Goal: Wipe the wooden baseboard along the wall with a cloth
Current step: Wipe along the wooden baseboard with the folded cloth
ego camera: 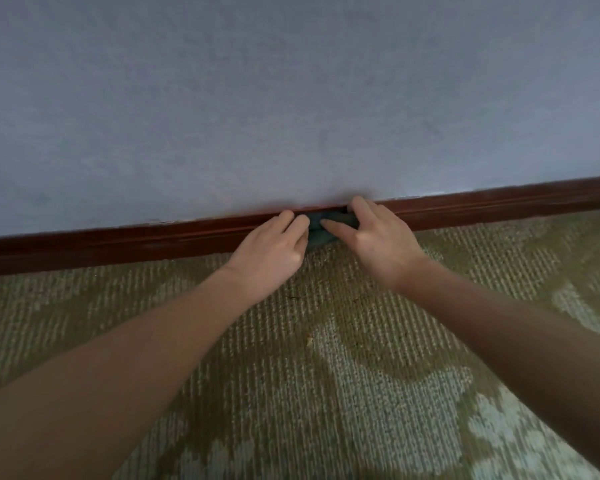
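1. Your cloth (pixel 321 233), a dark teal wad, sits pressed against the face of the wooden baseboard (pixel 118 244), about midway along the stretch in view, and hangs down to the carpet (pixel 326 375).
2. Your left hand (pixel 274 242) has its grip closed on the cloth's left edge, fingers curled in.
3. Your right hand (pixel 378 237) has its grip on the other side, thumb laid across the cloth and fingers bent over it towards the top lip, where the board meets the wall (pixel 291 98).
4. Progress: you are mid-wipe, in my judgement. Nothing shows which side is already clean; the wood looks equally dark and glossy left and right.
5. Left to do: long runs of board reach both edges of the view, so treat much of it as unfinished.
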The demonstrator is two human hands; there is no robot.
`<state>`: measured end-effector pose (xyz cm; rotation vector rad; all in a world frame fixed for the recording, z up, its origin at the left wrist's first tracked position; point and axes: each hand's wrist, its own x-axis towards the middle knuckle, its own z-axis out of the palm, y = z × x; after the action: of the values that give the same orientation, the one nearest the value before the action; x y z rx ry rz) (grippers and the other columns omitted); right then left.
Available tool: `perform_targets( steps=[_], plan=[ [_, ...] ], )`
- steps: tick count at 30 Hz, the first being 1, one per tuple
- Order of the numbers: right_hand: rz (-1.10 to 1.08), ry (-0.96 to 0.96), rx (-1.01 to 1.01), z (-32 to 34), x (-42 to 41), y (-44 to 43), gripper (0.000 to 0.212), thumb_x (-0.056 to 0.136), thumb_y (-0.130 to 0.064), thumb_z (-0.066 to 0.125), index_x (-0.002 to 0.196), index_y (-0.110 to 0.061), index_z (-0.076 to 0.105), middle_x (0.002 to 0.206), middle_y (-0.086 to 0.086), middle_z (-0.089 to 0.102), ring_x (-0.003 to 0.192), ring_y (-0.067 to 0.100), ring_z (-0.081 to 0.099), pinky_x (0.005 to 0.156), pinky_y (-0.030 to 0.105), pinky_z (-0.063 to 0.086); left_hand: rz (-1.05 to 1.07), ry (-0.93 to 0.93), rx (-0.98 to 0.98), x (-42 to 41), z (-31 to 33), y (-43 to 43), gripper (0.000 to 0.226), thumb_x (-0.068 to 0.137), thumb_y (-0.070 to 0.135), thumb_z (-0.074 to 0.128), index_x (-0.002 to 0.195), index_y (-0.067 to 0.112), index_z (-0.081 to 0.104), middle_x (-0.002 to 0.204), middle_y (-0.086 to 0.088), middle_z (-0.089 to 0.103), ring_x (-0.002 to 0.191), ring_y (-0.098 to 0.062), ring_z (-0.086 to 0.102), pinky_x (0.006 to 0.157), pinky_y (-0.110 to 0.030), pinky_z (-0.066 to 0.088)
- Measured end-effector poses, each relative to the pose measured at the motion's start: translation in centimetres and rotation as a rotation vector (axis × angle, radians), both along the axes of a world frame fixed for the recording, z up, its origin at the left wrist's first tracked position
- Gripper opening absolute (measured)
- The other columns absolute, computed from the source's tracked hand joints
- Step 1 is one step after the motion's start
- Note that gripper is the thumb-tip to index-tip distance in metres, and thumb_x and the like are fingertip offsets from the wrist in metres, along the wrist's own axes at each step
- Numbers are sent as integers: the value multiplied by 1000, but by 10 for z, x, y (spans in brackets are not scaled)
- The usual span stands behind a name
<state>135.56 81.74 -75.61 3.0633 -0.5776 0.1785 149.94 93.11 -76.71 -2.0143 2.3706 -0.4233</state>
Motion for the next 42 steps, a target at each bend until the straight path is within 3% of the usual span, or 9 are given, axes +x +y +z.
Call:
perform_targets(
  steps=[8,14,18,24,31,33,35,37,42],
  plan=[
    [-42,38,-42,2,-32,-25,64,58,11,79,117,-6,63,87,22,56,76,36,56,62,38,46,-63,20,-12,-28,4,-29,17,69,-10,64,84,-9,69,82,-14,63,71,-26,60,58,-30,52],
    [-79,-15,-64,-3,-50,-39,61,53,12,81,111,-2,66,81,25,56,69,38,56,57,39,48,-119,-71,0,-42,1,-48,18,62,3,78,80,4,74,82,-4,64,73,-17,60,61,-23,47],
    [-112,-95,20,-10,-46,-34,49,62,14,75,109,2,66,85,29,55,72,42,56,59,42,48,-144,-101,0,-35,-1,-47,22,66,1,76,87,2,73,83,-4,64,75,-18,60,63,-23,49],
    [-45,-146,55,-10,-32,-24,49,64,12,74,111,1,65,87,28,55,74,40,55,60,39,46,-159,-68,-47,-9,4,-31,33,79,-11,38,96,-13,66,81,-16,61,71,-28,59,60,-32,52],
    [-38,-165,44,-14,-45,-37,57,57,13,78,110,-3,67,85,27,56,71,39,56,59,38,48,-188,-33,-47,-19,-4,-42,34,82,-8,35,95,-13,66,83,-17,64,71,-28,61,60,-33,53],
    [-58,-162,43,-17,-53,-44,56,58,13,79,110,-4,67,86,27,56,70,39,56,58,39,47,-192,21,-70,-27,-8,-51,29,82,-8,39,92,-12,66,83,-17,63,71,-27,60,60,-33,52],
    [-74,-172,52,-19,-57,-48,54,61,12,78,110,-5,67,86,25,56,69,38,55,57,39,47,-183,56,-73,-33,-8,-57,19,74,-10,62,93,-11,67,84,-16,63,72,-26,60,61,-31,51],
    [-92,-185,64,-21,-58,-48,50,64,13,75,110,-4,67,86,25,56,69,38,55,56,39,46,-136,78,-49,-37,-8,-57,36,62,-7,79,95,-11,67,84,-14,63,72,-24,60,60,-28,49],
    [-98,-210,54,-21,-57,-44,50,61,14,76,107,-3,68,83,26,56,68,37,55,56,37,46,-62,74,-24,-44,-5,-53,45,57,-9,80,99,-12,66,81,-14,61,69,-24,58,54,-27,47]
  ],
)
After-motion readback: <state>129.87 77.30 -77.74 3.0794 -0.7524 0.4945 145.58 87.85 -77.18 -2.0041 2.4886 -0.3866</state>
